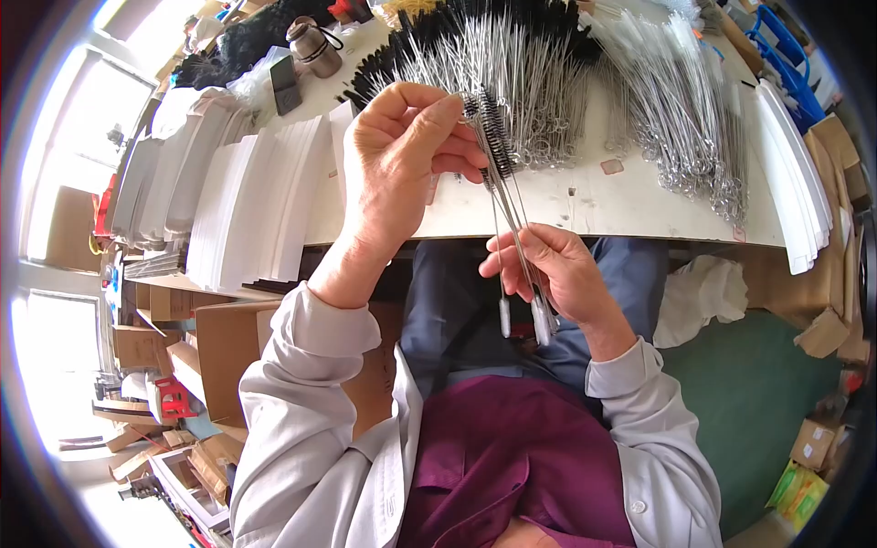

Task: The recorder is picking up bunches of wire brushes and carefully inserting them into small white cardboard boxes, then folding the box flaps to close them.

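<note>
At frame centre, the left hand (397, 160) pinched the black bristle ends of several thin wire brushes (512, 210) while the right hand (557, 274) closed round their lower stems, evidently gathering a bundle that next needed aligning.
</note>
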